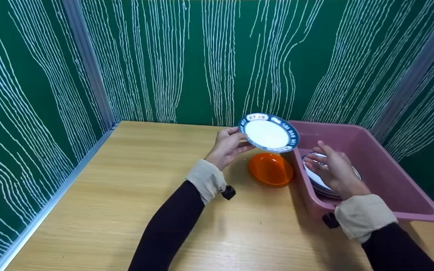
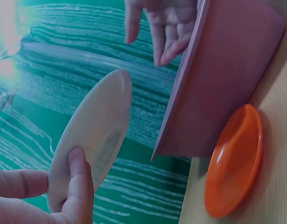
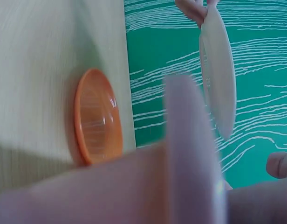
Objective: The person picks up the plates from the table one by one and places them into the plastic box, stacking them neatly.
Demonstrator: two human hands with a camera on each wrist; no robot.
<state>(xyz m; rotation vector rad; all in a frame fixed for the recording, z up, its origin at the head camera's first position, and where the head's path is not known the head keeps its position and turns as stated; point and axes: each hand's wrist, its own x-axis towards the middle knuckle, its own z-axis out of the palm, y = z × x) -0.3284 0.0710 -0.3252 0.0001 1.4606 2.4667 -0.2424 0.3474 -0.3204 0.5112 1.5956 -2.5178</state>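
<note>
My left hand [image 1: 229,146] pinches the left edge of a white plate [image 1: 268,134] with a dark blue lettered rim, held tilted in the air. In the left wrist view, the thumb and fingers grip the plate [image 2: 99,126] at its edge, its pale underside showing. Below it, an orange dish [image 1: 271,169] sits on the table beside a pink tub [image 1: 401,177]. My right hand [image 1: 335,169] is over the tub with its fingers spread and nothing held. Under that hand lie several stacked plates [image 1: 317,180], partly hidden by it.
The wooden table [image 1: 126,195] runs up to a green wall [image 1: 194,75] with white wavy lines. Metal posts [image 1: 89,64] stand at the corners. The tub's raised wall [image 2: 218,84] stands just right of the orange dish.
</note>
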